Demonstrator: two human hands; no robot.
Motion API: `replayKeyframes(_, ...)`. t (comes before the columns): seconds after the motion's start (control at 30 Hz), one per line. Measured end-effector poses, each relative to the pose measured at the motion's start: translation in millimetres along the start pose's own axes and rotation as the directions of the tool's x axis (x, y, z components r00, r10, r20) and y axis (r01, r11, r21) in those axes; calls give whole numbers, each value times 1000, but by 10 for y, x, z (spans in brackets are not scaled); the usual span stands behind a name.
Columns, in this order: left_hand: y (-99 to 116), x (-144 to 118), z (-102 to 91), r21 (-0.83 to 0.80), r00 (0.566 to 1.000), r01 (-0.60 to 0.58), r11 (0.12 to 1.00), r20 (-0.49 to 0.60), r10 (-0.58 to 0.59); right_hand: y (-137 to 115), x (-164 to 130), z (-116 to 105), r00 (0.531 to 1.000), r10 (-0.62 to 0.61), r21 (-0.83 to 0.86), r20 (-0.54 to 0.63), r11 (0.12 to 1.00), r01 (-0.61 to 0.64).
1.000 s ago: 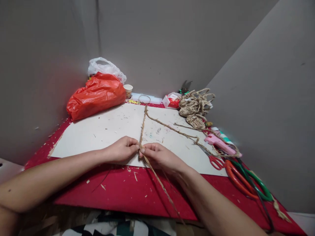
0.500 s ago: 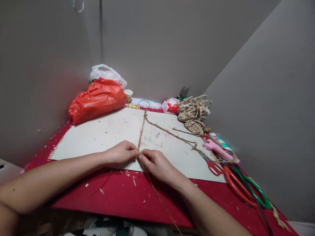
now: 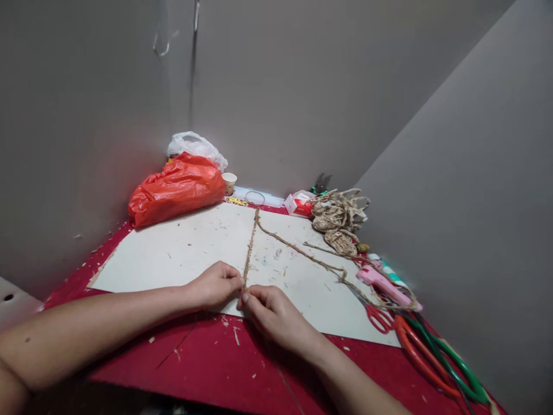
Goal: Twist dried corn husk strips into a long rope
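Note:
A braided jute cord [image 3: 249, 248] runs straight up the white board [image 3: 181, 248] from my hands to the board's far edge. There a second strand [image 3: 302, 253] branches off to the right, towards the tools. My left hand [image 3: 215, 285] pinches the cord's near end at the board's front edge. My right hand [image 3: 272, 314] meets it fingertip to fingertip and grips the same cord just below. Loose fibres of the cord trail towards me under my right wrist.
A red mat [image 3: 207, 357] covers the table, littered with fibre scraps. At the back stand a red plastic bag [image 3: 177, 187], a white bag [image 3: 196, 144] and a paper cup [image 3: 228, 181]. Right: jute coils [image 3: 339, 216], pink glue gun [image 3: 382, 282], red scissors [image 3: 380, 317], orange and green handled tools [image 3: 436, 351]. Grey walls enclose the corner.
The view has tilted up, so the table sits lower in frame. My hands have shifted a little nearer along the cord, still pinching it together.

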State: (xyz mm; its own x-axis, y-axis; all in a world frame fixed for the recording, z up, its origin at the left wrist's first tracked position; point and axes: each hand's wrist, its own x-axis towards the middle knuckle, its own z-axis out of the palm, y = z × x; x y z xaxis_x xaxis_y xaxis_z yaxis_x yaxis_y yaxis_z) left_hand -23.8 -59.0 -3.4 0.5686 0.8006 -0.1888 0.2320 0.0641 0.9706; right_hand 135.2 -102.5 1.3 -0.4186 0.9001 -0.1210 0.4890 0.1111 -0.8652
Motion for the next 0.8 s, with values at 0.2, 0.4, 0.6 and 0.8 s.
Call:
replayKeyframes(0.2,-2,-16,24,28,998,17,999,-55,-16,11,-32,88,996,66,58,57,996,-69)
replayKeyframes(0.4,24,-14,21,-33,998,48,998,-47,-49,-127,-128,42,957,-36,52,288,998,22)
replayKeyframes(0.6,39,-30,-28,-63,998,55,996,-24,-57,-118,-96,-173,999,20,285,-49,959,-6)
replayKeyframes(0.8,77,-50,-20,-158,998,36,987,50,-29,2,107,-147,981,125,441,-146,896,-48)
